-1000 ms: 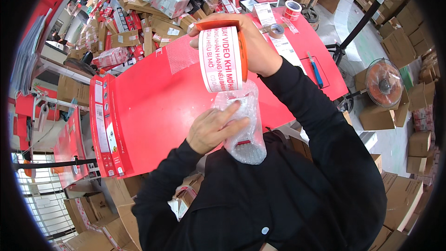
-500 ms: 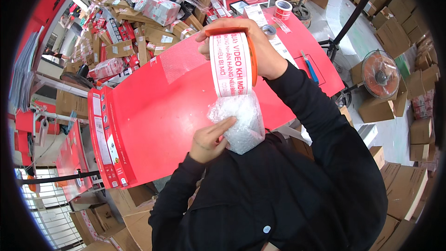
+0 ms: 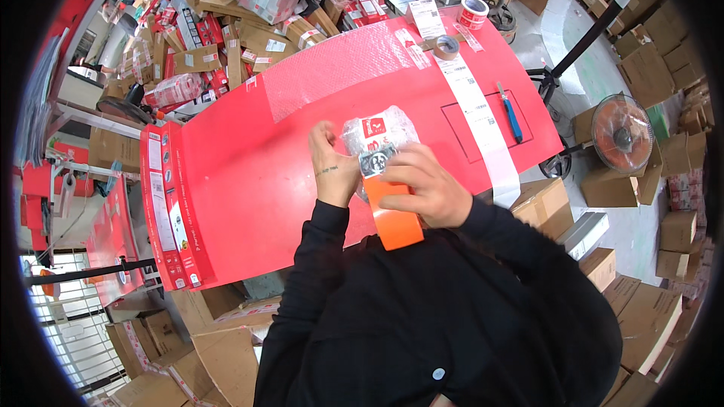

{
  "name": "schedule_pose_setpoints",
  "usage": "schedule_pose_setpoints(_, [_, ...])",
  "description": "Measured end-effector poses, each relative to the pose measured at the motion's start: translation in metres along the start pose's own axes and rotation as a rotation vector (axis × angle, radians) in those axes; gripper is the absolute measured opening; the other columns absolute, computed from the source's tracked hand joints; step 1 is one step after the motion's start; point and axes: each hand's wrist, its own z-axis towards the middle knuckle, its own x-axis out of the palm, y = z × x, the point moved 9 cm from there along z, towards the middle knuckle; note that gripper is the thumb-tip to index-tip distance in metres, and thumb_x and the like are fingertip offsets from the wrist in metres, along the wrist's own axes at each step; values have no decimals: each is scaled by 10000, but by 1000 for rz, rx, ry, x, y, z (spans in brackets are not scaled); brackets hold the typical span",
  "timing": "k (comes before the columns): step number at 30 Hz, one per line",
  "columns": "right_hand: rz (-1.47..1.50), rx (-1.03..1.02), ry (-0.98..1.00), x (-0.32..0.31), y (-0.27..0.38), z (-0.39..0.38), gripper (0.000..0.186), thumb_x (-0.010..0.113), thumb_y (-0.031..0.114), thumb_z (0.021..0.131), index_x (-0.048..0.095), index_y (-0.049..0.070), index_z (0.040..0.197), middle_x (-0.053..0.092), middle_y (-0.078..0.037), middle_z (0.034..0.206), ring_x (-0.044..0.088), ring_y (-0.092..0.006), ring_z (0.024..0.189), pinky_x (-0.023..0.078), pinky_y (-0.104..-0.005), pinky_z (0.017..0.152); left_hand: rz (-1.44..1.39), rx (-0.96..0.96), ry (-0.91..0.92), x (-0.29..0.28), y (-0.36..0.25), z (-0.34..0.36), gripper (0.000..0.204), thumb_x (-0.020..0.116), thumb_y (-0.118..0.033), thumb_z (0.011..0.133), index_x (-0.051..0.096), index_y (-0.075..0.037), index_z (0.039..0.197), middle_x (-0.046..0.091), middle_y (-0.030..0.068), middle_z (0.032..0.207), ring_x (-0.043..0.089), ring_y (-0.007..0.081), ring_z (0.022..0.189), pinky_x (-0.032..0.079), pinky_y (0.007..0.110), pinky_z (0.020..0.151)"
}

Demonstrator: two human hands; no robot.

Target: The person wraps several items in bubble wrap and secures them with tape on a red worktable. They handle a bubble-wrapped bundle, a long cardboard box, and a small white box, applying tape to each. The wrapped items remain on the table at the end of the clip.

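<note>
A clear bubble-wrapped package [image 3: 403, 126] with a red and white label or tape strip on top lies near the front edge of the red table. My right hand [image 3: 430, 187] is closed around an orange tape dispenser [image 3: 398, 224], its head over the near side of the package. On the package's left side my left hand [image 3: 334, 169] is held with fingers raised and thumb apart, a little blurred, and I see nothing in it. The package's near side is hidden by the dispenser and my hands.
Toward the right lie a strip of white labels [image 3: 477, 111] and a blue cutter knife [image 3: 512, 118]. Tape rolls [image 3: 473, 12] stand at the far right. A bubble-wrap sheet [image 3: 332, 75] covers the far edge. Boxes [image 3: 271, 45] are heaped beyond, and a fan [image 3: 622, 137] stands right.
My right hand has brought the dispenser down and nearer, turned so its orange side shows. A red and white piece now lies on the package. My left hand has moved up along its left side.
</note>
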Motion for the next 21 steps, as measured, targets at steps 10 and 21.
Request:
schedule_pose_setpoints(10, [1014,1148,-384,-5,-16,-70,318,537,29,1024,571,19,1341,550,-24,1064,552,-134,966,463,-302,959,-913,-411,379,85,27,-5,678,621,80,886,413,-71,1513,610,137,1356,659,210,1194,570,346,975])
schedule_pose_setpoints(21, [577,1417,-378,130,-34,-247,144,702,68,1032,560,52,1043,595,1,912,564,-74,877,493,-280,803,-1081,-585,243,100,87,90,331,612,-104,1043,599,-5,1358,707,134,1253,713,226,1122,588,381,949])
